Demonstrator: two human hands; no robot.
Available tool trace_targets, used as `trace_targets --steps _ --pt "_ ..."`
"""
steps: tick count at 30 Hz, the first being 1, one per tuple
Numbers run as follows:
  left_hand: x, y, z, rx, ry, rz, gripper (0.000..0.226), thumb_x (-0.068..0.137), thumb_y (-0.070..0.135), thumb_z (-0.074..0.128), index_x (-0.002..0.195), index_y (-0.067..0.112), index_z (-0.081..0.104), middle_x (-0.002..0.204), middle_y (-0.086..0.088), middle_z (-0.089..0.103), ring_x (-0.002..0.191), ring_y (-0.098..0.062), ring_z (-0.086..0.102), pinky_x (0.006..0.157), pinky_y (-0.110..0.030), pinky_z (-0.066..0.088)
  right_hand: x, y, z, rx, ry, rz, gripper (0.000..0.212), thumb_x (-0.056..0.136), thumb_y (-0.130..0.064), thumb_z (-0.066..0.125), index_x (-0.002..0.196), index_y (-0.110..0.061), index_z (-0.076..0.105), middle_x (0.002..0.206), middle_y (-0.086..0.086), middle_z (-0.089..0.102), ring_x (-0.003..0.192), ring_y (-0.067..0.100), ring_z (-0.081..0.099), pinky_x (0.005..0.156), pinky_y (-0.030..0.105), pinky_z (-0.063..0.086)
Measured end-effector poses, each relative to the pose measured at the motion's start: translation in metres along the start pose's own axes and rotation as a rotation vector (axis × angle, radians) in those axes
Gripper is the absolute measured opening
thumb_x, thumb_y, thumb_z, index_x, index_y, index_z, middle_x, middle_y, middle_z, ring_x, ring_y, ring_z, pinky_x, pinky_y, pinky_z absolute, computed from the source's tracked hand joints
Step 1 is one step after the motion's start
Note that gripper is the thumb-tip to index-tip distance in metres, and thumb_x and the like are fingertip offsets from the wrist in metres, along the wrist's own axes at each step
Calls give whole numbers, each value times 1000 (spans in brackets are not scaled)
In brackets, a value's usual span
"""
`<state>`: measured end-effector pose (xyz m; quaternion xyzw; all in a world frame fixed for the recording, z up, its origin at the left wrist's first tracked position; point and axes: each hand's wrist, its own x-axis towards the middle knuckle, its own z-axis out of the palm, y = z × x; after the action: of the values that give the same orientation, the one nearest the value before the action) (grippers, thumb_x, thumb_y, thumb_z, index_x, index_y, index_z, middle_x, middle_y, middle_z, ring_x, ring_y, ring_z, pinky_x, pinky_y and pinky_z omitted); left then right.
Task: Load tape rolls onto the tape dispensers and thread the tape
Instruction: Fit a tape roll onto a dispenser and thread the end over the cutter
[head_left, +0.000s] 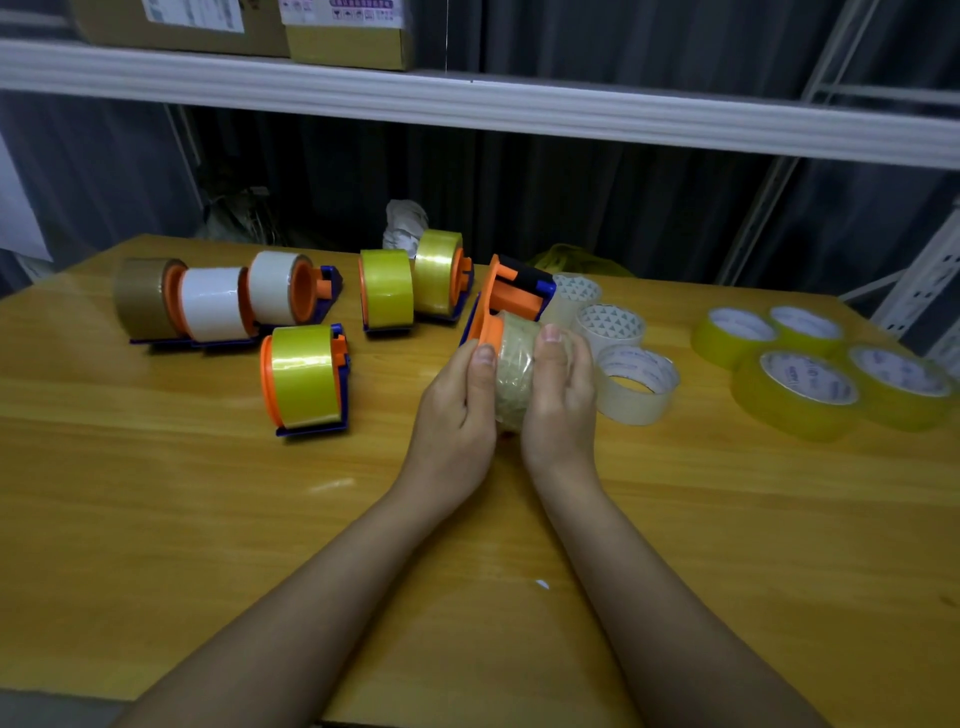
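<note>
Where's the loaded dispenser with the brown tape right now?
In the head view, the brown-tape dispenser stands at the far left end of the row on the wooden table, touching the white-tape dispenser on its right, well left of both hands.

A yellow-brown wooden desk (156, 493) is seen, with a small white scrap (542, 584) lying on its near part. A white shelf (467, 106) is mounted above, on which two cardboard boxes (182, 23) with printed labels are stored. A crumpled white bag (402, 223) is seen behind the desk's far edge. White metal racking (930, 280) is visible at right, against a dark curtain (597, 208).
</note>
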<state>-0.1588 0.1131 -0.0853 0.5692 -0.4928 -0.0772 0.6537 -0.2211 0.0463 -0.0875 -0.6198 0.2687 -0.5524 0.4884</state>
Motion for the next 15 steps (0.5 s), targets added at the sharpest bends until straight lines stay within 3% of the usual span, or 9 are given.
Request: trace_targets --steps 4,9,13,15 --pt "1 4 -1 -44 12 -39 37 98 28 30 99 1 55 87 -21 61 77 -31 59 66 -46 49 0 1 3 -35 19 -92 36 96 -39 42 102 -6 55 75 -12 56 68 -2 54 64 14 42" --pt "2 10 -1 -75 0 -36 37 99 28 29 99 1 56 89 -20 61 80 -29 60 66 -40 50 0 -1 2 -60 26 -200 50 90 -48 40 110 -5 54 90 -3 59 80 2 57 69 16 45" --pt "2 14 -2 -92 15 39 26 102 15 28 95 16 53 81 2 59 74 1 60 61 -12 46 -1 -3 2 -91 38 -251 53 90 -50 41 118 -6 51 105 8 61 95 22 61 79 42 52" --pt "0 15 -2 -94 16 63 27 102 12 27 94 19 52 80 6 57 72 5 58 62 -9 44 1 -2 0 -88 8 -268 51 91 -49 43 118 -8 50 106 8 59 95 24 60 78 46 52"
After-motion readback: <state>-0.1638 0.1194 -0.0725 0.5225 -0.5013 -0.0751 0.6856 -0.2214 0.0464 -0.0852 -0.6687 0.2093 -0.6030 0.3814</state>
